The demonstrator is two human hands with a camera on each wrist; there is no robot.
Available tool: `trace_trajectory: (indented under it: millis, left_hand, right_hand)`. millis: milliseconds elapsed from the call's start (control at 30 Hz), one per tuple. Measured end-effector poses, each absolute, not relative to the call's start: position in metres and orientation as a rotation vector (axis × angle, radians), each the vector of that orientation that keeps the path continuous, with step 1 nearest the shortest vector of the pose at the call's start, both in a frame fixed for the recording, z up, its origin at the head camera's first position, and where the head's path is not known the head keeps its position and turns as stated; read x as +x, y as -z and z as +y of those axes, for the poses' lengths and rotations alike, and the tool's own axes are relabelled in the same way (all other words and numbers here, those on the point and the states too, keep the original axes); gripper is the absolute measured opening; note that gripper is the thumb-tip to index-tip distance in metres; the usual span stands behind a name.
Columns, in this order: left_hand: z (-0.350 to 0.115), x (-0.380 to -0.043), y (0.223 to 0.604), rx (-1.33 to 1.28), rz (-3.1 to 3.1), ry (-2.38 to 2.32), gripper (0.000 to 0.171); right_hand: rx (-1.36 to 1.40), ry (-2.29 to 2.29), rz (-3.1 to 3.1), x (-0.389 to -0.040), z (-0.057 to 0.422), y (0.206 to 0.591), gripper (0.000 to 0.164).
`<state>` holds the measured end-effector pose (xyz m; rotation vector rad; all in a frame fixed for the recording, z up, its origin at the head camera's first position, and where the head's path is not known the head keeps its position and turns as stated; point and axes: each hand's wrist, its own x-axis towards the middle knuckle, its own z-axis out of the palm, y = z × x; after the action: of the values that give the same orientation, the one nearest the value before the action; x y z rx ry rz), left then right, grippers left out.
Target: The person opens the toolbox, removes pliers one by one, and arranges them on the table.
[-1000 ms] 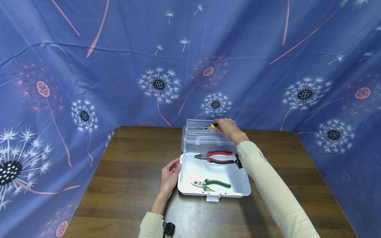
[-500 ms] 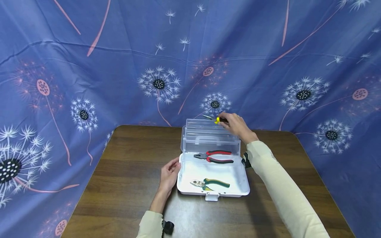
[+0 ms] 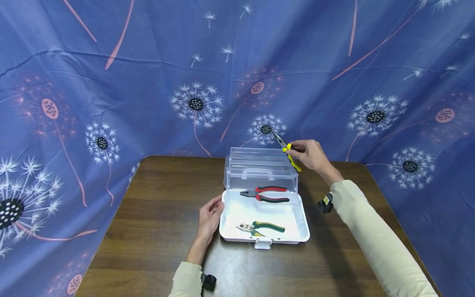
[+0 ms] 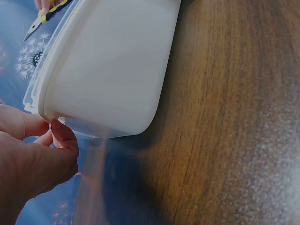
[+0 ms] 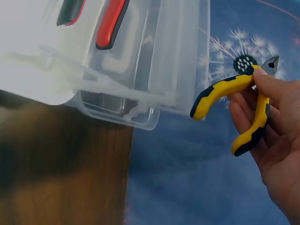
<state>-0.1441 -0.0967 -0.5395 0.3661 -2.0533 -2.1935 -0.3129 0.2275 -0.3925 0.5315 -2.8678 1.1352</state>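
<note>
My right hand (image 3: 311, 154) pinches yellow-and-black needle-nose pliers (image 3: 293, 162) near the joint, in the air above the back right of a white toolbox (image 3: 231, 216). The jaws point up and left, and in the right wrist view the handles (image 5: 225, 89) spread apart. With thumb and fingers, my left hand (image 3: 209, 218) holds the toolbox by its left rim; the left wrist view shows the fingertips (image 4: 63, 131) at the rim's corner. Combination pliers with red-and-black handles (image 3: 272, 189) lie towards the back of the box. Green-handled pliers (image 3: 269, 225) lie near its front.
Clear plastic trays (image 3: 259, 169) stand raised at the toolbox's back. A white latch (image 3: 263, 244) hangs at its front. The wooden table (image 3: 156, 214) reaches back to a blue dandelion-print cloth (image 3: 148, 103).
My right hand has lifted the needle-nose pliers off the raised trays and carried them right. Their jaws have turned from pointing left to up and left. My left hand stays at the rim.
</note>
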Motion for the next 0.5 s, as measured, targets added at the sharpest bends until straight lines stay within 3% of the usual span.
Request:
trace_trajectory:
  millis: [200,500]
  left_hand:
    - [-0.096,-0.142,0.536,0.379,-2.052,2.201,0.034]
    - [-0.095,-0.141,0.525,0.406,-2.079,2.201,0.033]
  right_hand:
    - [0.385,-1.36,-2.824,-0.301,0.26,0.398,0.044]
    - [0.114,-1.641,-2.723,-0.277,0.3,0.415,0.062]
